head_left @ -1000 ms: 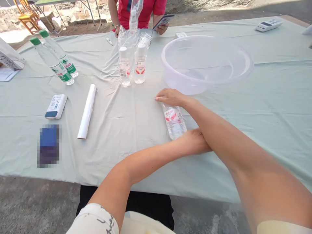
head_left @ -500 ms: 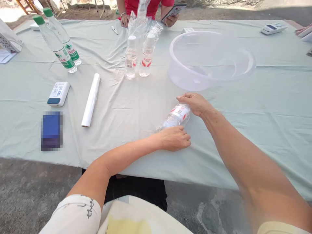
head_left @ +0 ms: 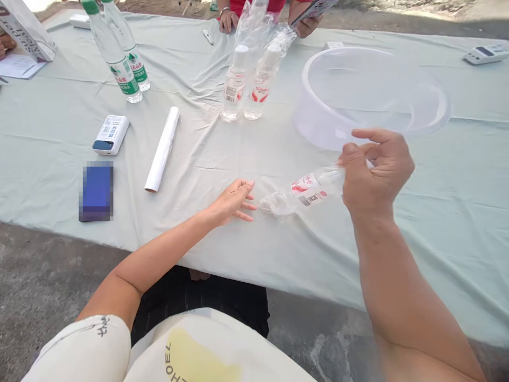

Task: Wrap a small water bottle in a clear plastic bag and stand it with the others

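Note:
A small water bottle [head_left: 308, 190] with a red and white label, wrapped in clear plastic film, lies slantwise over the cloth. My right hand [head_left: 376, 172] grips its top end on the right, thumb and fingers closed around the wrapped neck. The bottle's base, with loose film around it, points left. Just left of that base is my left hand [head_left: 235, 201], fingers spread and holding nothing. Two similar bottles, a left one [head_left: 234, 87] and a right one [head_left: 258, 87], stand farther back with plastic film around their tops.
A translucent basin [head_left: 318, 124] sits beyond my right hand. On the left are a white roll [head_left: 162, 148], a white device [head_left: 111, 135], a blurred blue object [head_left: 96, 188] and two green-capped bottles [head_left: 125, 79]. Across the table, a person in red holds a phone [head_left: 314, 11].
My right hand has moved right and turned with the bottle, now holding its top end. My left hand has come away to the left and opened. The view has shifted slightly.

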### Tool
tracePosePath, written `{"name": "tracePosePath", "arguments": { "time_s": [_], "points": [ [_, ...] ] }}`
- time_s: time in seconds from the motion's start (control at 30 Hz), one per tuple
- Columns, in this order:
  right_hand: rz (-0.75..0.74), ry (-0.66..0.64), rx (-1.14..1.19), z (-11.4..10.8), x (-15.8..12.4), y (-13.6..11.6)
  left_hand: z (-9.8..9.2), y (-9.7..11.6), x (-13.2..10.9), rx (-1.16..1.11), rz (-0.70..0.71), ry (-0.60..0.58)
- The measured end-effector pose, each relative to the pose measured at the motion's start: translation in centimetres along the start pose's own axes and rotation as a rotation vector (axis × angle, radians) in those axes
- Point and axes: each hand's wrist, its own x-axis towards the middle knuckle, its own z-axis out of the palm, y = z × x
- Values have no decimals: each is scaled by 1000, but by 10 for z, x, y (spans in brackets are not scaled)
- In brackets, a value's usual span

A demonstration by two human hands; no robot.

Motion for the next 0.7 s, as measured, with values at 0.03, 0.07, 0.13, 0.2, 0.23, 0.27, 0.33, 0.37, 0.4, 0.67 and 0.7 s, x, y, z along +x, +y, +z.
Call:
{"name": "tracePosePath", "arguments": {
  "time_s": [0.03, 0.07, 0.13, 0.2, 0.23, 0.27, 0.33, 0.37, 0.4, 0.67, 0.7],
  "points": [
    [-94, 56, 30, 2, -4, -16, -3, 3, 2, -84, -72, -80],
    [-181, 100, 88, 4, -7, -31, -4, 4, 5, -172, -120, -178],
    [-379, 130, 222, 11, -14, -56, -7, 5, 9, -344, -147, -350],
    [-602, 85, 328, 18, -18, -73, -12, 3, 13, -477, -124, -416],
    [-696, 51, 375, 22, -18, -79, -16, 1, 15, -526, -114, -423],
    [-771, 10, 417, 26, -18, -83, -21, -1, 17, -566, -109, -431],
    [-868, -81, 490, 33, -15, -89, -33, -7, 24, -620, -95, -484],
    [-900, -125, 519, 37, -12, -91, -39, -10, 27, -642, -81, -522],
    [-930, -157, 542, 42, -10, -93, -45, -14, 30, -665, -61, -555],
    [-716, -269, 663, 98, 22, -104, -57, -34, 53, -927, -51, -522],
    [-671, -282, 669, 106, 31, -106, -57, -32, 54, -972, -37, -511]
  ]
}}
